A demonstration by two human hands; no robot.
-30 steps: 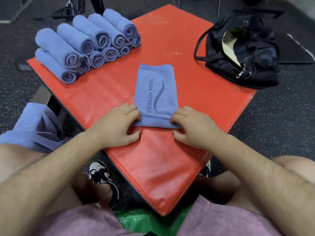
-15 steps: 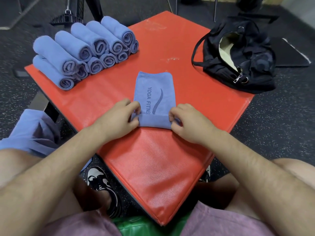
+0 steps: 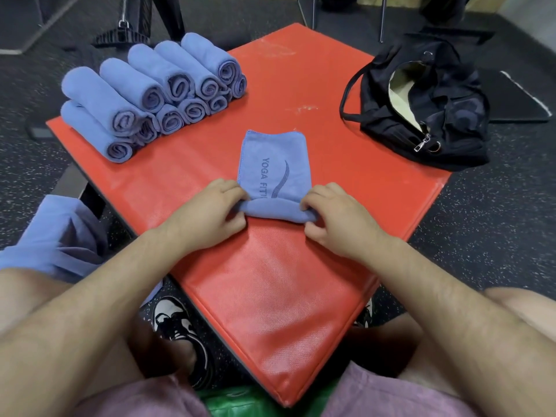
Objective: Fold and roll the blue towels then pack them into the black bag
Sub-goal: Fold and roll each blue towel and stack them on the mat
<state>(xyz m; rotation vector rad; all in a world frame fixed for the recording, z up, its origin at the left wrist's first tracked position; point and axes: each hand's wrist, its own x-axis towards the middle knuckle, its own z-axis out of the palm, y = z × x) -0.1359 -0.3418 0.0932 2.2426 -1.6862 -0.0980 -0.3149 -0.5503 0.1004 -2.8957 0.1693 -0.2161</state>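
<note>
1. A second ago the near edge of the towel [image 3: 275, 164] lay flat under the fingertips. It has since been turned over on itself into a short roll, which covers the end of the print, so only "YOGA FITI" reads. Rolling has begun, but most of the towel is still flat, so I judge several more turns are needed.
2. The left hand [image 3: 207, 215] grips the roll's left end with its fingers curled over it, and the right hand [image 3: 334, 218] grips the right end the same way.
3. The towel lies on the red counter [image 3: 270, 281], left of the black bag [image 3: 427, 115] and well apart from it. The stack of rolled towels [image 3: 150, 97] sits farther left of the bag — none of them packed yet.
4. The bag gapes open, but only pale lining and shadow show inside, so I cannot tell what it holds. The thumbs are hidden under the roll. Far left of the bag, loose blue cloth [image 3: 57, 236] is cut off by the frame edge — how many pieces it is cannot be told.
</note>
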